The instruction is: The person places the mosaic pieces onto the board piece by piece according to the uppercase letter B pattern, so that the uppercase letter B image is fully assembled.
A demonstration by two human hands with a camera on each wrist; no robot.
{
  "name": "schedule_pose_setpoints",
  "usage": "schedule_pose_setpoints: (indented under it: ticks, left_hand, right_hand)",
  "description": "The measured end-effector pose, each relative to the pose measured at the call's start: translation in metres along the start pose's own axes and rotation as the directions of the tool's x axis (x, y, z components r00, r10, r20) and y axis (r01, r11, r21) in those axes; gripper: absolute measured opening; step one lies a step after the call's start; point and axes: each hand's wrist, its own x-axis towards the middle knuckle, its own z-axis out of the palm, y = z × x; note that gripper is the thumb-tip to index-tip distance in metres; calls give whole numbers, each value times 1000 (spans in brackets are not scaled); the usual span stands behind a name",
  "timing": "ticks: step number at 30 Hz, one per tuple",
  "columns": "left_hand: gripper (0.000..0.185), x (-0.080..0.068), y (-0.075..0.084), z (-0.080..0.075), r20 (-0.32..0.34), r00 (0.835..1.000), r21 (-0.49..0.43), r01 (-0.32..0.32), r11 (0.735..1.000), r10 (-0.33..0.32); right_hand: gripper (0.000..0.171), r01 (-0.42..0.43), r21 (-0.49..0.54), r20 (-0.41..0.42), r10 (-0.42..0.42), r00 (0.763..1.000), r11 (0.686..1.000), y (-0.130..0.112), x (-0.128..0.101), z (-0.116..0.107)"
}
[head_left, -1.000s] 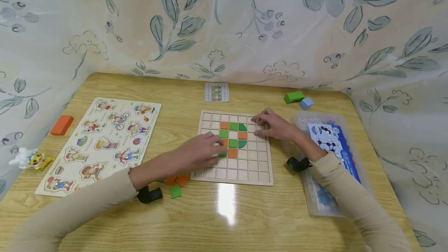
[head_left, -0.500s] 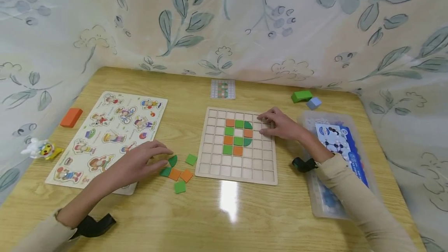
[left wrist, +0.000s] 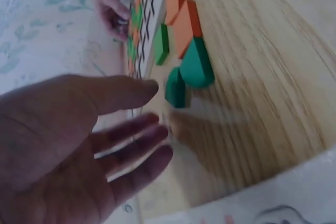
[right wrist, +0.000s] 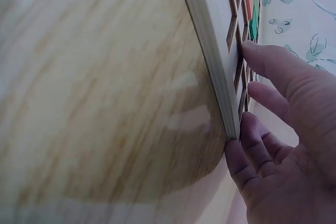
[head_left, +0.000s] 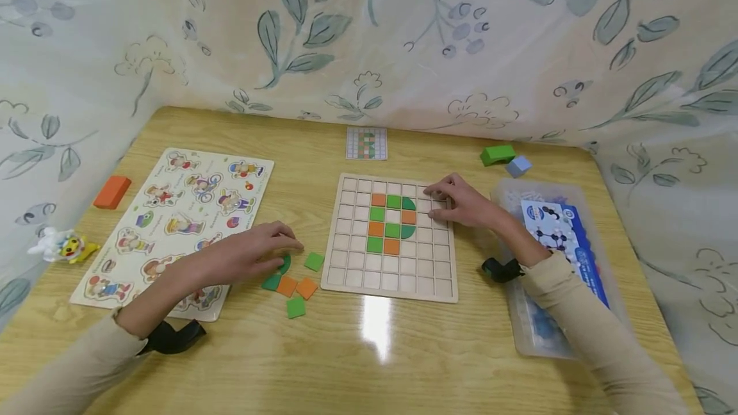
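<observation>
In the head view my left hand (head_left: 254,252) hovers with fingers loosely extended over loose tiles beside the board. Nearest it are a dark green quarter-round tile (head_left: 285,264) and another dark green tile (head_left: 271,282); the left wrist view shows a gap between thumb and fingers with nothing in it. Orange squares (head_left: 307,287) and green squares (head_left: 296,307) lie close by. My right hand (head_left: 464,203) rests at the right side of the wooden grid board (head_left: 398,284), its thumb (right wrist: 257,51) on the grid. Orange, green and rounded dark green tiles (head_left: 392,230) fill several cells.
A small pattern card (head_left: 366,144) lies behind the board. To the left are a picture puzzle (head_left: 221,223), an orange block (head_left: 112,192) and a toy figure (head_left: 66,246). A plastic box (head_left: 519,338), green block (head_left: 498,155) and blue block (head_left: 519,166) stand right.
My left hand has left the board, moving left to the loose tiles, then shifting slightly right over them. The tiles it covered on the grid now show. My right hand stays at the board.
</observation>
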Motion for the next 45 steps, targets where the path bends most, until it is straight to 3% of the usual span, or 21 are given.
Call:
schedule_pose_setpoints:
  ticks: [5, 14, 25, 33, 40, 45]
  left_hand:
    - [36, -8, -4, 4, 38, 993, -36, -110, 993, 111]
    - [38, -10, -12, 8, 46, 981, -81, -182, 980, 186]
    - [34, -6, -17, 4, 66, 997, -35, -40, 999, 42]
    - [24, -4, -19, 6, 52, 997, -6, -49, 999, 50]
    - [15, -2, -14, 7, -3, 999, 112, -51, 992, 52]
    - [15, 2, -14, 8, -46, 997, 138, -62, 988, 69]
  right_hand:
    - [50, 11, -4, 3, -11, 1000, 1000, 0, -2, 3]
    - [50, 7, -4, 1, -7, 1000, 1000, -3, -3, 4]
    - [50, 11, 4, -4, -11, 1000, 1000, 0, -3, -1]
    - [49, 2, -5, -6, -3, 1000, 1000, -2, -4, 0]
    - [49, 14, -8, -8, -14, 1000, 1000, 0, -3, 0]
    - [49, 17, -7, -12, -17, 1000, 1000, 2, -4, 0]
